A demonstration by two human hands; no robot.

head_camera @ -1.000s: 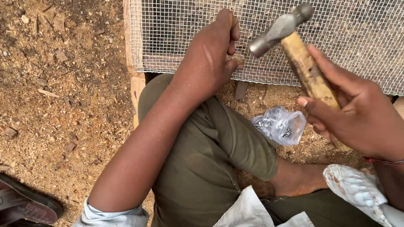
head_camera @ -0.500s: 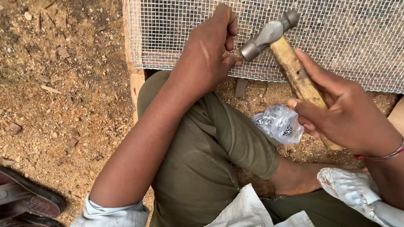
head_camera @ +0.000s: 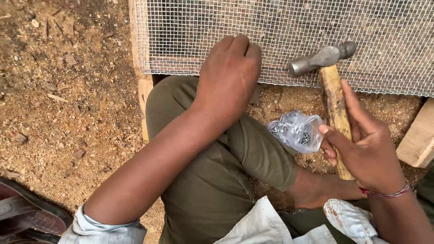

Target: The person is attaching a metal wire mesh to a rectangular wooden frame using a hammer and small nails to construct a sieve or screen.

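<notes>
Dirt ground [head_camera: 68, 99], nails in plastic bag [head_camera: 296, 131]

The left hand [head_camera: 229, 77] is stretched far out from the near left, its forearm laid slantwise across a bent knee, knuckles up and fingers curled down and pinched together. The right hand [head_camera: 364, 144] is held nearer on the right, wrist bent, fingers wrapped closed, the thumb pointed left.
</notes>
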